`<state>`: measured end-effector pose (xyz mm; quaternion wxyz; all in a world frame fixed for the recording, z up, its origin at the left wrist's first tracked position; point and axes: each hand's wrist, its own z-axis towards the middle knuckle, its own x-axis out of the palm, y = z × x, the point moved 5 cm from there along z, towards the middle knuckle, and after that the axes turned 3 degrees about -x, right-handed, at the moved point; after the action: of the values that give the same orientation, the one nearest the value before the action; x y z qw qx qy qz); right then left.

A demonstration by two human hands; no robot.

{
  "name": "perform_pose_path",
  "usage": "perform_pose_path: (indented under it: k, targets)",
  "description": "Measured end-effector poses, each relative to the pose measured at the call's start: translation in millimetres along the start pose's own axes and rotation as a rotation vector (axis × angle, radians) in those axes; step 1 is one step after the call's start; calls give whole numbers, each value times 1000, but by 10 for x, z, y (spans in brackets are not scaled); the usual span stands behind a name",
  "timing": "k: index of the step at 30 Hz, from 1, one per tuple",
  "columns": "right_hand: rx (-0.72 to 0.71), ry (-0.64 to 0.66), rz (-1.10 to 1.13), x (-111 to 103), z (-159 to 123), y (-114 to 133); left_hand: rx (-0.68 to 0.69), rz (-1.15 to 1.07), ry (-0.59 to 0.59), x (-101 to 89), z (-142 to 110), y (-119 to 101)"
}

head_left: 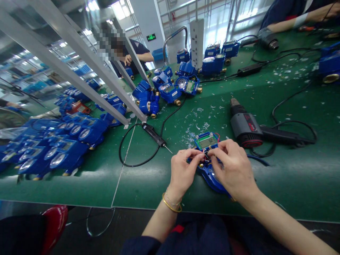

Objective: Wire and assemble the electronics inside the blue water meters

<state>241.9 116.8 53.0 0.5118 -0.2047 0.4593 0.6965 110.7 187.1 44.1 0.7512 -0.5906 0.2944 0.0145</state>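
Note:
A blue water meter [211, 180] lies on the green bench in front of me, its housing uncovered. A green circuit board [208, 142] with a small display sits in its upper part, and a thin red wire [218, 136] loops at the board's right corner. My left hand [183, 170] pinches thin wires with thumb and forefinger just below the board. Closed from the other side, my right hand [233, 170] pinches at the same wires and covers much of the meter. The exact spot between the fingertips is partly hidden.
A heat gun [247, 128] lies to the right, a corded electric screwdriver [153, 134] to the left. More blue meters [170, 92] stand behind and at far left [67, 153]. Metal posts [106, 71] rise from the bench. Plastic scraps litter it; co-workers sit across.

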Motion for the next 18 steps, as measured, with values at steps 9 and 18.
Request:
perform_pose_path:
  k: [9, 18]
  targets:
    - [264, 363, 506, 170, 37, -67, 70, -81, 94, 3, 65, -57]
    - [311, 379, 721, 127, 84, -109, 169, 212, 65, 65, 73, -134]
